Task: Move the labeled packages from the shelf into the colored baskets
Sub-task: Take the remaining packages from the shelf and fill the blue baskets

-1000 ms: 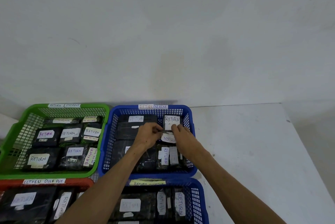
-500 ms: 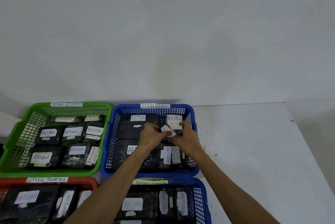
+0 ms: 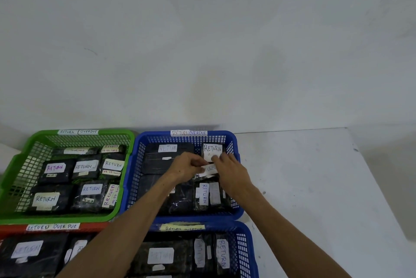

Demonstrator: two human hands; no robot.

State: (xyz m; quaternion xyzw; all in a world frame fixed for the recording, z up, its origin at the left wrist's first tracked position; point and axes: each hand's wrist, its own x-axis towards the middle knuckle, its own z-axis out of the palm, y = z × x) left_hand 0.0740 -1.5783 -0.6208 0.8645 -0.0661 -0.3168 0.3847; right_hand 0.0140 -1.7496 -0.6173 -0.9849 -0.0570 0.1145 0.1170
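Head view: both hands work inside the far blue plastic mesh basket [image 3: 183, 218], which sits at the back of the white table [image 3: 315, 176] against the wall, just right of the green plastic mesh basket [image 3: 67, 219]. Left hand [image 3: 188, 165] and right hand [image 3: 231, 171] meet over a small dark plastic-wrapped package with a white "RETURN" label [image 3: 208, 169], near the basket's far right corner. Left fingers are curled and pinch the package's left end; right fingers curl onto its right end, though the exact contact is hidden behind the knuckles. The package is tilted and appears to lie on or just above the other dark packages packed below it. Judgement: the step in hand is seating this package in the blue basket, the placing half of one transfer. The next move likely calls for pressing it flat into the gap beside the upright labelled package [image 3: 212, 150], then letting go with both hands and withdrawing without dragging neighbouring packages.
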